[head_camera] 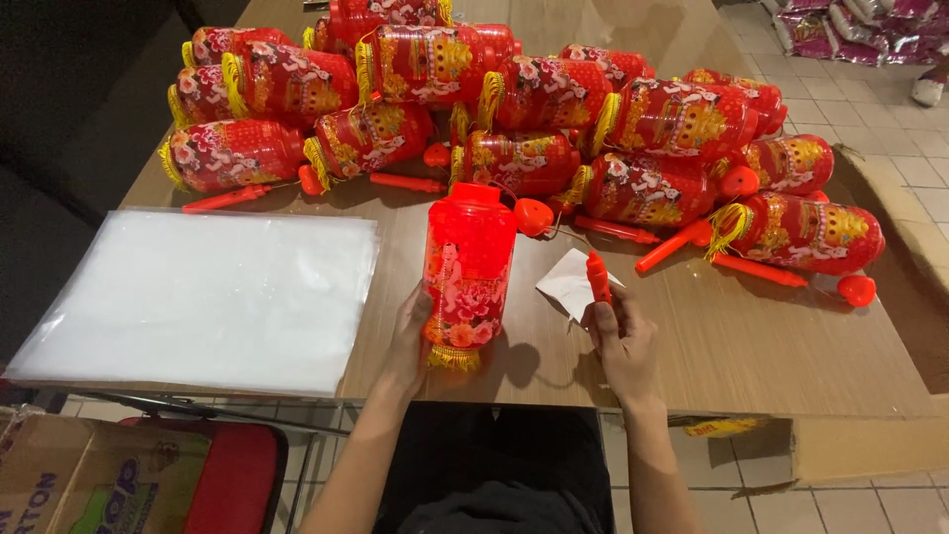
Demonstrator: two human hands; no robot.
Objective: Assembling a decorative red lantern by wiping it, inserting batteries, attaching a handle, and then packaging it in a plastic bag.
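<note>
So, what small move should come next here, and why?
Probably bring the red stick in the right hand toward the upright lantern that the left hand steadies; the two are apart, and the piled lanterns lie with such sticks beside them.

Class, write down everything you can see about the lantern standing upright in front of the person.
The upright lantern is a translucent red cylinder that looks like plastic, printed with pink flowers, with a plain red cap on top and a yellow fringe at its base. It stands on the wooden table, near the front edge. The left hand grips its lower side. A thin cord leads from its top to a red piece beside it.
</note>
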